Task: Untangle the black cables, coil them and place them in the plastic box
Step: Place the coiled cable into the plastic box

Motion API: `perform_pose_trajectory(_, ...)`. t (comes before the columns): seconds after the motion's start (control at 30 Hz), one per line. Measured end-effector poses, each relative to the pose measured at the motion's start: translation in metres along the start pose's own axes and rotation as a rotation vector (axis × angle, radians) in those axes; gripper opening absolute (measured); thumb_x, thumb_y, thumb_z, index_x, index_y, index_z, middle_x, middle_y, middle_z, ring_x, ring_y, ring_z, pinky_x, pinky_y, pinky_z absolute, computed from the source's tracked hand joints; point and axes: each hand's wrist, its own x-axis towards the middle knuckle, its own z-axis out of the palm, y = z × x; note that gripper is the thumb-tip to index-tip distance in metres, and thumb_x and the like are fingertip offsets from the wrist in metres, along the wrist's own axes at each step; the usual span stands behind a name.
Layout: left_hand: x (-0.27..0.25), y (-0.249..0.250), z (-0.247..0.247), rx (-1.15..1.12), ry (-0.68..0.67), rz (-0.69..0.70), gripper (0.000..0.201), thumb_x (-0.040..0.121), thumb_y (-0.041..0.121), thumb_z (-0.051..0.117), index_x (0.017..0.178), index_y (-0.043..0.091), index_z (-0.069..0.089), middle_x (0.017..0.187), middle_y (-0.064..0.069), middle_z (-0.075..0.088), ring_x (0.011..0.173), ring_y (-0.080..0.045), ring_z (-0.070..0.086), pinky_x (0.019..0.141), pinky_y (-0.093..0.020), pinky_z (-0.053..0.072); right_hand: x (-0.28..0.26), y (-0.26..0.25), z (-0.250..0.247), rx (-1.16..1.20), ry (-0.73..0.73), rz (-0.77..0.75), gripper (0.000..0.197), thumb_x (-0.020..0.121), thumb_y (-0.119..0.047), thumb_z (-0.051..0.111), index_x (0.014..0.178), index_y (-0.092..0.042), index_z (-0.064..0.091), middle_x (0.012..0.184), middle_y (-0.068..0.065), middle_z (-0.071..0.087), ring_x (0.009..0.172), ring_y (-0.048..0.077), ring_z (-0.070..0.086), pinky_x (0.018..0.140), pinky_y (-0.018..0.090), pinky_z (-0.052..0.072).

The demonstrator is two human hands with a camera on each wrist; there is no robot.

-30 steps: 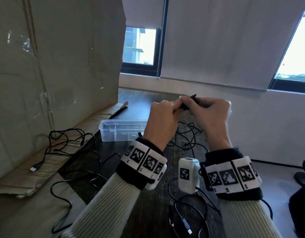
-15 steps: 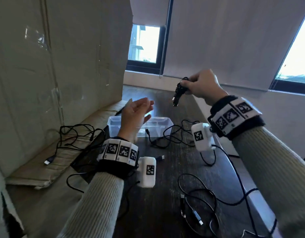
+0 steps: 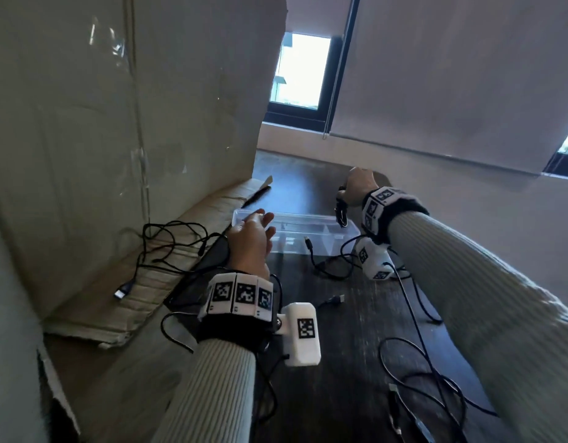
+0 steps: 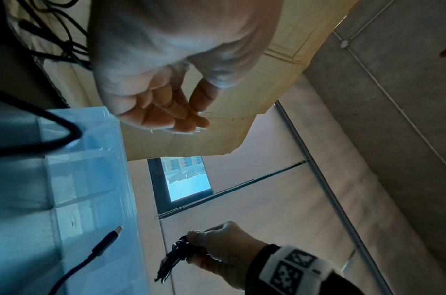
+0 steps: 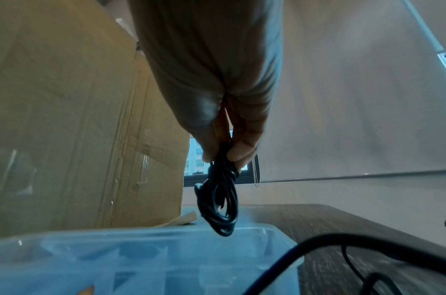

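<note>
- The hands have split apart since 1 second ago, when both were pinched together on 1 cable bundle above the table (image 3: 356,362); that suggests the coiling of this cable is done and the placing has begun.
- Nearest, loose cables (image 3: 436,388) lie uncoiled on the table, and more (image 3: 170,241) sit on the cardboard flap (image 3: 94,318) to the left, so most of the task remains.
- The left hand (image 3: 252,241) has let go and now hovers at the near left corner of the plastic box (image 3: 321,231), fingers relaxed and loosely bent, holding nothing.
- Farther off, the right hand (image 3: 356,187) has swung out over the box's far right end, wrist bent downward.
- Its fingertips (image 5: 238,153) pinch the top of the coiled cable (image 5: 222,203), which hangs just above the box, not yet inside.
</note>
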Motion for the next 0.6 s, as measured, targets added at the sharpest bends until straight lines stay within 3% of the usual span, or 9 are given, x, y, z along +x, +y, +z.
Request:
perform_pose_trajectory(0.1,-0.003,0.001,0.0,0.014,-0.012,-0.029,0.019,0.096,0.016,0.045,0.082,0.022,0.057,0.078,0.011,0.064,0.064,-0.004,0.054,0.039,-0.01,0.032,0.009,-0.004,0.015,-0.046,-0.044,0.022,0.024,0.09,-0.009,0.06,0.106,0.008,0.064,0.115,0.021,0.066,0.106,0.036,0.063,0.062,0.032,0.045)
perform_pose_trajectory(0.2,-0.002,0.003,-0.003,0.002,-0.003,-0.039,0.018,0.096,0.016,0.045,0.083,0.022,0.057,0.076,0.012,0.064,0.063,-0.004,0.054,0.04,-0.012,0.033,0.013,-0.007,0.026,-0.048,-0.096,0.083,0.024,0.093,-0.003,0.054,0.111,0.009,0.062,0.114,0.021,0.066,0.109,0.036,0.062,0.082,0.036,0.049)
perform_pose_trajectory(0.23,-0.002,0.003,-0.004,0.001,0.001,-0.034,0.018,0.095,0.015,0.045,0.084,0.022,0.057,0.076,0.012,0.064,0.063,-0.004,0.055,0.042,-0.012,0.034,0.015,-0.004,0.032,-0.036,-0.117,0.123,0.023,0.093,-0.002,0.054,0.112,0.009,0.062,0.108,0.02,0.066,0.105,0.036,0.062,0.084,0.034,0.049)
perform_pose_trajectory(0.3,-0.003,0.004,-0.004,0.013,0.005,-0.024,0.019,0.095,0.014,0.045,0.084,0.022,0.058,0.078,0.011,0.065,0.064,-0.004,0.055,0.045,-0.014,0.034,0.018,0.0,0.043,-0.044,-0.156,0.188,0.013,0.09,-0.002,0.059,0.099,0.006,0.065,0.08,0.012,0.062,0.087,0.031,0.061,0.075,0.028,0.046)
perform_pose_trajectory(0.37,-0.003,0.004,-0.004,0.033,0.004,-0.007,0.019,0.094,0.014,0.044,0.083,0.022,0.057,0.079,0.011,0.066,0.066,-0.005,0.055,0.047,-0.014,0.035,0.026,0.008,0.058,-0.043,-0.188,0.241,0.015,0.074,-0.007,0.076,0.082,0.001,0.067,0.07,0.006,0.062,0.073,0.023,0.062,0.068,0.025,0.048)
perform_pose_trajectory(0.43,-0.004,0.004,-0.002,0.05,0.002,0.009,0.019,0.094,0.014,0.044,0.083,0.022,0.057,0.079,0.01,0.066,0.066,-0.005,0.055,0.049,-0.015,0.035,0.034,0.016,0.068,-0.041,-0.244,0.258,0.029,0.053,-0.012,0.087,0.072,-0.004,0.066,0.069,0.005,0.067,0.07,0.023,0.069,0.068,0.032,0.056)
perform_pose_trajectory(0.5,-0.003,0.003,-0.001,0.064,-0.001,0.019,0.019,0.094,0.013,0.044,0.084,0.022,0.058,0.08,0.01,0.066,0.065,-0.005,0.055,0.05,-0.016,0.035,0.036,0.017,0.07,0.004,-0.297,0.241,0.03,0.048,-0.01,0.089,0.063,-0.007,0.063,0.062,0.006,0.066,0.065,0.023,0.07,0.062,0.033,0.056)
perform_pose_trajectory(0.6,-0.003,0.002,-0.001,0.079,-0.002,0.018,0.018,0.094,0.013,0.045,0.085,0.023,0.058,0.08,0.011,0.066,0.066,-0.005,0.055,0.051,-0.017,0.036,0.039,0.016,0.075,0.041,-0.324,0.232,0.046,0.037,-0.01,0.093,0.07,-0.007,0.061,0.063,0.006,0.066,0.056,0.022,0.068,0.058,0.034,0.058)
